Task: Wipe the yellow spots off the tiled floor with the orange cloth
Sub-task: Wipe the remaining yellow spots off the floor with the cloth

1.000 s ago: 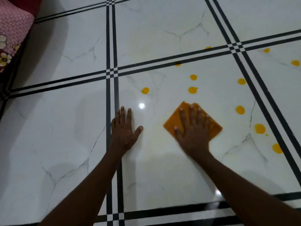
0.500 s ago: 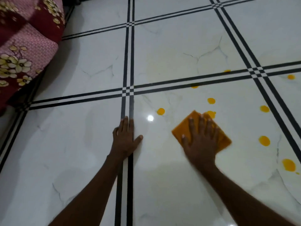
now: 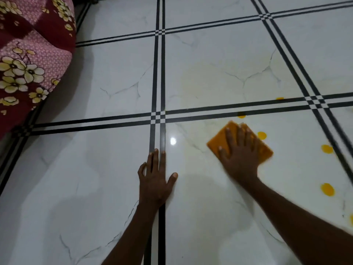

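Note:
My right hand [image 3: 239, 153] lies flat on a folded orange cloth [image 3: 219, 138] and presses it to the white tiled floor [image 3: 210, 188]. Fingers are spread over the cloth, which sticks out on both sides of the hand. Yellow spots lie to the right of the cloth: one close by [image 3: 261, 135], one farther right [image 3: 327, 149], one lower [image 3: 327, 189]. Two more spots sit on the black tile lines above, one near the cloth [image 3: 241, 116] and one farther off [image 3: 280, 98]. My left hand [image 3: 155, 178] rests palm down on the floor over a black line, holding nothing.
A dark red and pink flowered cloth [image 3: 28, 64] hangs over a piece of furniture at the upper left. Double black lines [image 3: 158, 73] cross the white marble-look tiles. A faint yellowish smear [image 3: 200, 77] shows on the tile beyond the cloth.
The view has tilted up and right. My right hand has slid the cloth forward over the floor; two spots near its front edge are no longer seen. The left hand has stayed planted.

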Tool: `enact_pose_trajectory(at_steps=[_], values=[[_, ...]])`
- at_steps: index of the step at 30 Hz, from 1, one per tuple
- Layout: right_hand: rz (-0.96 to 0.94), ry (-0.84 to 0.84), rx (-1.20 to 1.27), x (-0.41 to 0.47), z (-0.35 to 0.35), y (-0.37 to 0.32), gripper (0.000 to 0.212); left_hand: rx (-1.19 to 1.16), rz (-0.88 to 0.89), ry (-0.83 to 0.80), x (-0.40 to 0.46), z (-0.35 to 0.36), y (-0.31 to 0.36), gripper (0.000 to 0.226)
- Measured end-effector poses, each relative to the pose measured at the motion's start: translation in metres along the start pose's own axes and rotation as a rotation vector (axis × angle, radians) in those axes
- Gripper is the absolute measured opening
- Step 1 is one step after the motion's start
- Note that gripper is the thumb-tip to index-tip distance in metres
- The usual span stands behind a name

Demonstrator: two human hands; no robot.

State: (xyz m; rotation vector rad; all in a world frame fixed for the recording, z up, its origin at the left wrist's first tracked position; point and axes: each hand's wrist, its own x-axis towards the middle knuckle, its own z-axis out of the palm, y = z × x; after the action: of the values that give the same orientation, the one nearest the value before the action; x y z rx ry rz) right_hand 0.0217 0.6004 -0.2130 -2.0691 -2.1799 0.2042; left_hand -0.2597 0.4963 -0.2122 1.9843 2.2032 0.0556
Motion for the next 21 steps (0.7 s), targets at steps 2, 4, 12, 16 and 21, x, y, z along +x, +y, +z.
enact_pose_trajectory(at_steps=[2,4,12,16,21], values=[[0.048,-0.006,-0.021,-0.045,-0.007,-0.003,0.077,-0.021,-0.016,-0.09,0.005,-0.005,0.001,0.083],[0.012,-0.085,-0.013,-0.082,-0.005,-0.015,0.078,-0.021,-0.029,-0.171,0.008,-0.007,0.002,0.087],[-0.543,-0.176,-0.041,-0.003,0.018,-0.036,0.078,-0.002,-0.036,-0.198,0.012,-0.002,0.004,0.088],[-0.332,-0.142,-0.034,0.066,0.002,0.017,0.077,0.073,-0.03,-0.197,0.016,-0.017,0.014,0.097],[-0.043,-0.009,0.007,0.009,-0.008,0.055,0.078,0.059,0.193,-0.286,0.065,-0.031,0.052,0.105]])
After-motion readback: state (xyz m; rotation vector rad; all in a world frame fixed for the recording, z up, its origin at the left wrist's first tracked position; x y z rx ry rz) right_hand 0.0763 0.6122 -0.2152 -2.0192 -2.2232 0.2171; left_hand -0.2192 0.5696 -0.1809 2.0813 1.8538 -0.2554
